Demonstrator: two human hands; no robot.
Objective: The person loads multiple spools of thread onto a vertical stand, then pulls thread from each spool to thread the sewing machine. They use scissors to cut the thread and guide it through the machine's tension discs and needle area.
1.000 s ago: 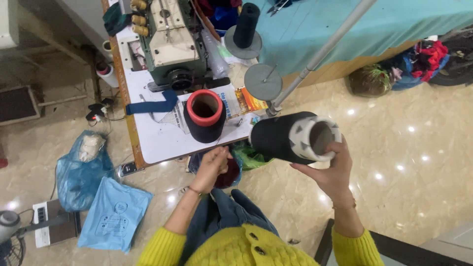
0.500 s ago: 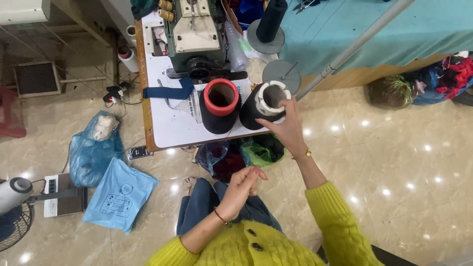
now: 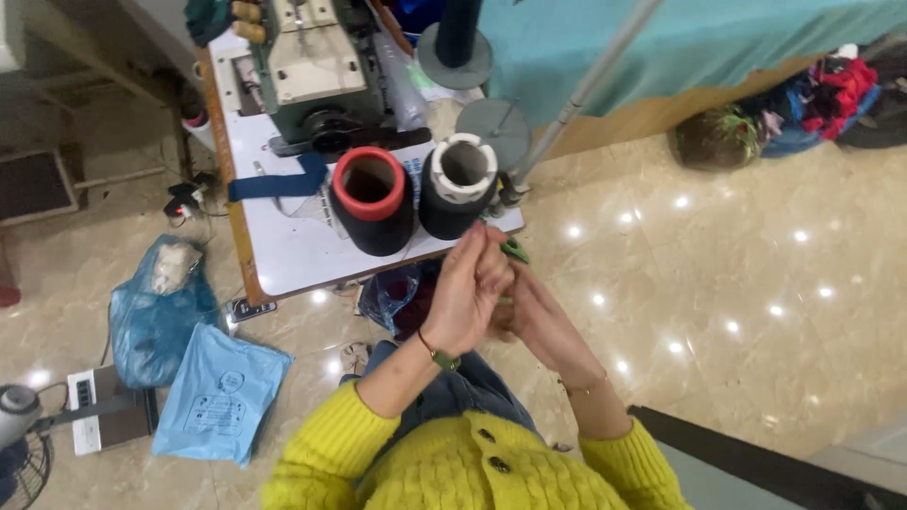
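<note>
Left hand (image 3: 470, 288): my fingers pressed against my right hand.
Right hand (image 3: 518, 300): mostly hidden; fingers' state unclear.
Nearest: white-capped black spool (image 3: 456, 185) on counter (image 3: 293, 247).

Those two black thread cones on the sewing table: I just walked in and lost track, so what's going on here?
A person in a yellow cardigan sits at the white sewing table. The left hand and right hand are pressed together in front of the table edge, touching neither cone. The red-topped cone and the white-topped cone stand upright side by side before the green sewing machine.
</note>
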